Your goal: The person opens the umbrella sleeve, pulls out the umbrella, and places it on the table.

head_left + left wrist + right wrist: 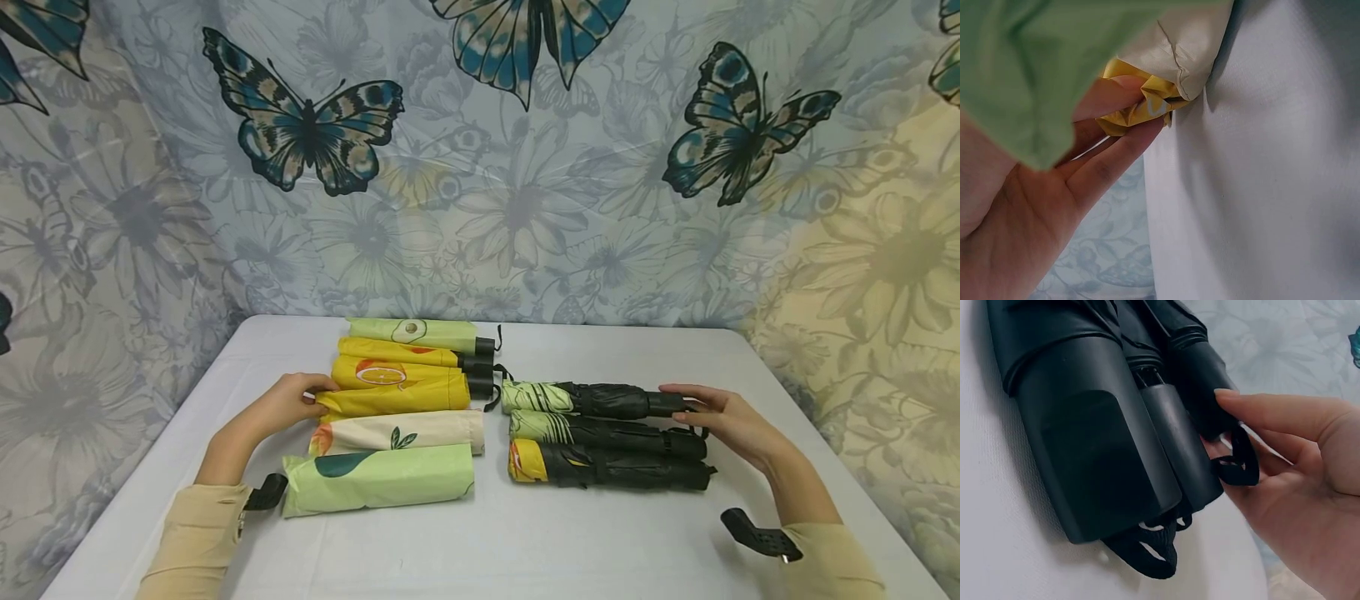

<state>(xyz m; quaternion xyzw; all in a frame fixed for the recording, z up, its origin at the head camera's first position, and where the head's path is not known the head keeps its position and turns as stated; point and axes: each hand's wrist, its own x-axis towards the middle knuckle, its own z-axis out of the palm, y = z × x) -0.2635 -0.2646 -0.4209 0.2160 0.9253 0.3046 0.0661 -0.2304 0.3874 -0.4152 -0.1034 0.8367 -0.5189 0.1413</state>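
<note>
Both hands are occupied: our left hand (288,402) pinches the left end of a yellow bundle (397,403) at left of centre, thumb against fingers, and our right hand (738,423) holds the end of the upper black umbrella (607,400), right of centre, between thumb and fingers. Quantities, left column, top to bottom: we count one avocado-print bundle (442,335); three overlapping yellow layers, the lowest being the one pinched, though we cannot tell whether each is a separate item; one cream bundle (438,430); one pale green bundle (405,483). Right column: we count three black umbrellas side by side, namely the upper one, a middle black umbrella (622,435) and a lower black umbrella (630,465). Two have green-striped left ends; the lowest has a yellow one.

All items lie on one white-covered table (360,554), which fills the lower half of the frame. Behind it hangs a floral backdrop (517,279), blue-grey at centre and yellowish at right. Along its upper part we count five large butterflies, three of them cut by the frame edges.
</note>
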